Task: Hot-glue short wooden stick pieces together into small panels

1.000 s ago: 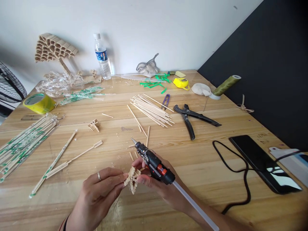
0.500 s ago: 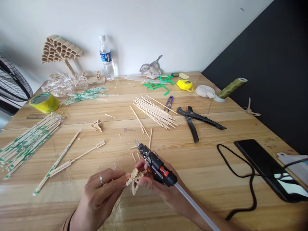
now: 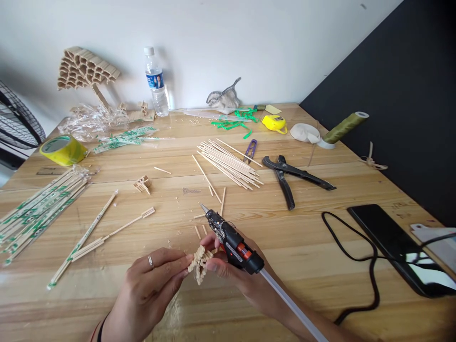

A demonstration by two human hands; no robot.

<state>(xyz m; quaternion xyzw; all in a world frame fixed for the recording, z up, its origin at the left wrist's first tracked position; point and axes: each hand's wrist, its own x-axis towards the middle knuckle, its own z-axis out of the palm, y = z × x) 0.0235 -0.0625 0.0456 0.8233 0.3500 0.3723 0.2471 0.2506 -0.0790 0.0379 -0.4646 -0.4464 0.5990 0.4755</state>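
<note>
Between both hands, near the front of the table, is a small model (image 3: pixel 200 264) built of short wooden stick pieces. My left hand (image 3: pixel 156 280), with a ring on one finger, pinches the model's left side. On the other side, my right hand (image 3: pixel 231 270) holds a black hot glue gun (image 3: pixel 233 242), while its thumb and a fingertip touch the model. The gun's metal nozzle points up and left, away from the model, and a long glue stick runs out of its back. Most of the right hand's grip is hidden behind the gun. Short stick pieces (image 3: pixel 198 232) lie just beyond the hands.
Loose thin sticks (image 3: pixel 230 164), purple snips (image 3: pixel 251 151) and black cutters (image 3: pixel 285 173) lie mid-table. Left are wrapped chopsticks (image 3: pixel 42 209), a tape roll (image 3: pixel 64 150) and a small stick model (image 3: pixel 143 184). A bottle (image 3: pixel 156 83) stands behind. Right are a phone (image 3: pixel 392 242) and black cable (image 3: pixel 374 280).
The view has shifted very slightly. My hands, the glue gun and the small model keep nearly the same position, with the model turned or raised a touch.
</note>
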